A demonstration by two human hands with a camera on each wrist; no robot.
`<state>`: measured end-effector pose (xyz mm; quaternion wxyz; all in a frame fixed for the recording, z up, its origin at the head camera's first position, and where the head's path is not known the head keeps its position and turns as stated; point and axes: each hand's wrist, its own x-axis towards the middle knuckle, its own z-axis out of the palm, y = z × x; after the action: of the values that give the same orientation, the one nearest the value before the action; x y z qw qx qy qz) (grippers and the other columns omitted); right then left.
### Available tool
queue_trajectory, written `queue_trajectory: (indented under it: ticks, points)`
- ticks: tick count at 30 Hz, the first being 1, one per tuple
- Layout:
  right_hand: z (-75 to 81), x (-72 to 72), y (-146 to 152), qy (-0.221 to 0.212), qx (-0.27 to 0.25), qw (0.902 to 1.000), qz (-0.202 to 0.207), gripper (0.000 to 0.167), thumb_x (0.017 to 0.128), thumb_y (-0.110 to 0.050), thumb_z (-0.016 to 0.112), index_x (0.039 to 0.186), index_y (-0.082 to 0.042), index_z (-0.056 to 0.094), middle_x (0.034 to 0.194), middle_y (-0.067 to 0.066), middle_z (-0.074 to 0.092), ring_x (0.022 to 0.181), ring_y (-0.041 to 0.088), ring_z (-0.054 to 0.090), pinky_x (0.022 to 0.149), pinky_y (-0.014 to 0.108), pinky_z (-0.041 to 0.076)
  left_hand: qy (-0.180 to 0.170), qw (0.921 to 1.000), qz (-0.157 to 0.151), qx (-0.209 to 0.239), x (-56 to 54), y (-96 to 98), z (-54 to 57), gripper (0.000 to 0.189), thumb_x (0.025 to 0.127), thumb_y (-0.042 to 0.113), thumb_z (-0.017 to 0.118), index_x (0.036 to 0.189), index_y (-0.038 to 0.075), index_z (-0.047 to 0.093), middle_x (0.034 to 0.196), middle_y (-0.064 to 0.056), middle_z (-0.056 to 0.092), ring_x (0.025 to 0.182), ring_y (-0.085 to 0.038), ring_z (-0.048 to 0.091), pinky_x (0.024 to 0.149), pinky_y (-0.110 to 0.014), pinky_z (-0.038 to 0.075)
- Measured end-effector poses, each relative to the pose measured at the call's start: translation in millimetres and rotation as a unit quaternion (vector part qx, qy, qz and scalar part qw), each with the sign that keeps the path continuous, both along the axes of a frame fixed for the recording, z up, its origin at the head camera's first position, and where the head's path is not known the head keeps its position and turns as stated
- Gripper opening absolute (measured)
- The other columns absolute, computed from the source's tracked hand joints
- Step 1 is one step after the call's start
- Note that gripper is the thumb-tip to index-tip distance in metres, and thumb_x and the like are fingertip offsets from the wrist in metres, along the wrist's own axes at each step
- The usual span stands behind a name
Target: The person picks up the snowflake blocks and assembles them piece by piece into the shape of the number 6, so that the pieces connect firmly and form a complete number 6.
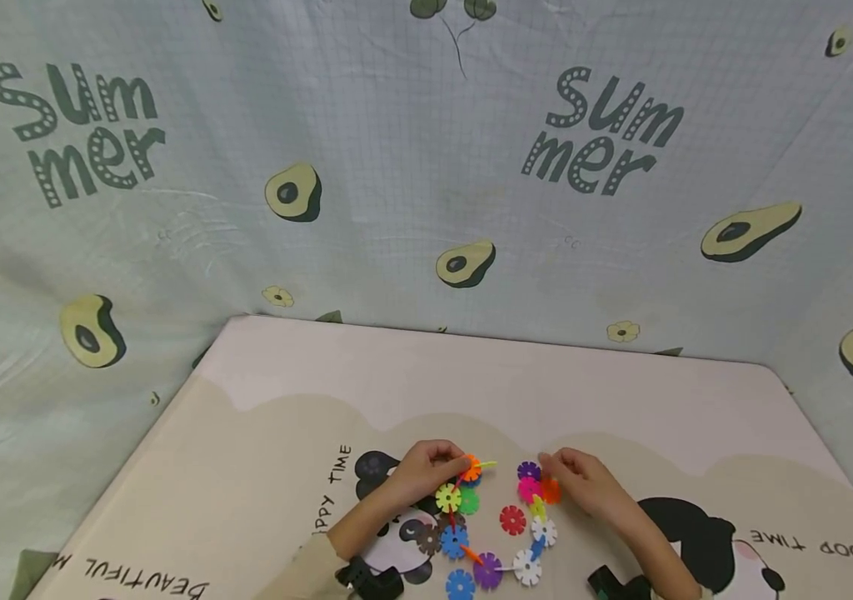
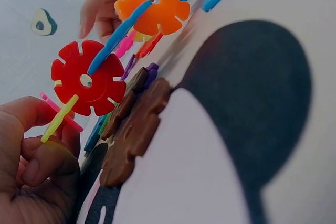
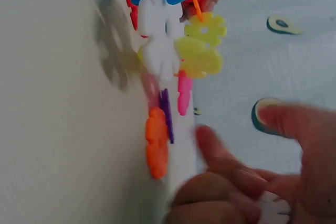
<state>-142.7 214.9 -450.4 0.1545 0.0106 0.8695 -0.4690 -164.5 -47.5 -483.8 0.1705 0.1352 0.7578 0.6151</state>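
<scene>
Slotted plastic snowflake discs are linked into an open loop on the table. In the head view my left hand (image 1: pixel 432 468) is at its upper left end, beside an orange disc (image 1: pixel 471 468). The left wrist view shows that hand pinching edge-on yellow (image 2: pixel 60 119) and pink discs joined to a red disc (image 2: pixel 100 85). My right hand (image 1: pixel 587 482) is beside the other end, near purple (image 1: pixel 528 472) and orange discs (image 1: pixel 550 490). Its thumb and index finger stand apart; curled lower fingers hold a white disc (image 3: pixel 274 209), mostly hidden.
A loose red disc (image 1: pixel 512 520) lies inside the loop. Brown discs (image 1: pixel 429 538) lie by the left forearm, and a blue disc (image 1: pixel 460 585) lies near the front. The table cover (image 1: pixel 276 467) has panda prints; a patterned curtain (image 1: pixel 396 167) hangs behind.
</scene>
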Motion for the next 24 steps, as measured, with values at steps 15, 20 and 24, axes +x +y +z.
queue_trajectory:
  ticks: [15,20,24]
  points:
    - [-1.9,4.9,-14,0.062,0.052,0.9932,0.084,0.031,0.077,-0.024,0.082,0.089,-0.006,0.060,0.059,-0.003,0.037,0.053,0.010,0.035,0.048,0.021,0.026,-0.032,0.9992,-0.023,0.005,2.8,-2.5,2.1,0.023,0.093,0.017,0.066,0.092,-0.005,0.068,0.063,0.003,0.053,0.050,-0.005,0.037,0.047,-0.018,0.032]
    - [-2.2,0.5,-18,0.082,0.034,0.9918,0.092,0.034,0.078,-0.022,0.081,0.096,-0.003,0.060,0.058,-0.004,0.036,0.049,0.008,0.033,0.046,0.021,0.026,-0.034,0.9991,-0.022,-0.009,2.3,-1.7,2.7,0.023,0.092,0.019,0.068,0.091,-0.004,0.070,0.061,0.003,0.052,0.049,-0.005,0.039,0.047,-0.019,0.033]
    - [0.6,-3.2,-19,0.071,0.028,0.9936,0.084,0.031,0.087,-0.026,0.073,0.103,-0.003,0.059,0.061,-0.002,0.039,0.053,0.009,0.037,0.049,0.021,0.030,-0.030,0.9992,-0.021,-0.015,2.3,-1.2,2.4,0.023,0.091,0.020,0.069,0.090,-0.003,0.070,0.059,0.003,0.051,0.049,-0.005,0.039,0.047,-0.019,0.033]
